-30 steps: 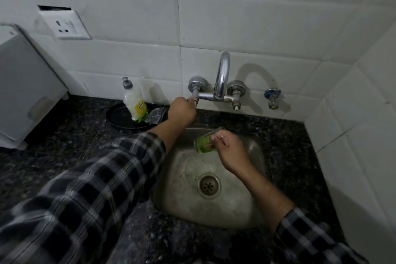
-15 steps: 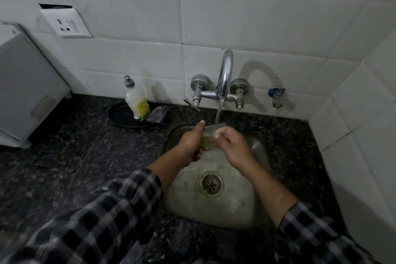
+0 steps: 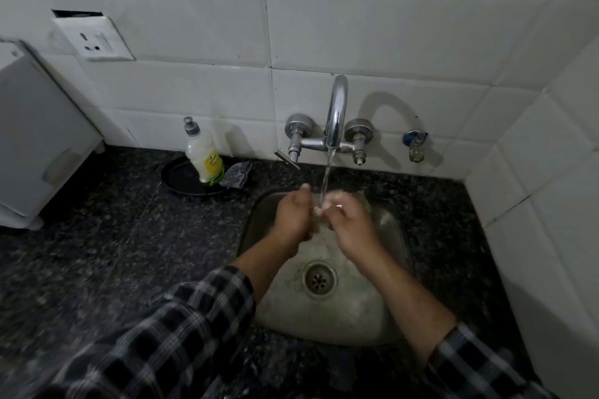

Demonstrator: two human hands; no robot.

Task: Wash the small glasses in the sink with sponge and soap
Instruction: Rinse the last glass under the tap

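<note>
**Small Glass Held Under Running Water**

Over the sink (image 3: 340, 317), towards its back edge, the left hand (image 3: 293, 217) and right hand (image 3: 350, 225) were both curled round the small glass (image 3: 321, 209). It sat between them, directly under the stream from the tap (image 3: 337, 107). No sponge could be made out. Recommendation: turn the glass so water reaches inside, and grip firmly, since wet glass likely slips. The soap bottle (image 3: 204, 155) stood at the counter's back edge.

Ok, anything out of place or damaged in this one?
The wall socket has a dark open gap along its top edge, as if the tile was cut too wide. The soap bottle appears to lean in a black dish. Otherwise nothing stands out.
</note>
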